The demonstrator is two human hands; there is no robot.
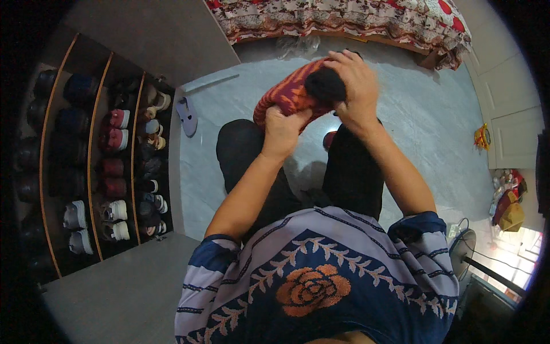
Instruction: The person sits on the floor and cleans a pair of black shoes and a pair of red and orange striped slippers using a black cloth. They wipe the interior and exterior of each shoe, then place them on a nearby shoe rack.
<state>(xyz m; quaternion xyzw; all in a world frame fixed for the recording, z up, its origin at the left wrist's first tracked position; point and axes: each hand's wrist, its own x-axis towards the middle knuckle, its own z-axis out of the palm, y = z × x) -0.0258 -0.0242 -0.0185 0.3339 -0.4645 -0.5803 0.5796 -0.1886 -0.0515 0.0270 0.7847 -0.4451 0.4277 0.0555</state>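
Note:
My left hand (280,131) grips an orange and maroon knitted slipper (292,88) by its near side, the thumb pressed on the knit. My right hand (359,92) holds the slipper's other end, by the fuzzy black part (325,84). The slipper is tilted above the floor, just beyond my knees. My right fingers are partly blurred and cover that end. A dark red object (329,140) shows beside my right knee, mostly hidden, so its kind is unclear.
On my left stands an open shoe cabinet (139,159) with several pairs of shoes. A lilac clog (187,117) lies beside it. Ahead hangs a floral ruffled cloth (339,19), with clear plastic (298,45) underneath. A stand with a round base (463,251) is at right.

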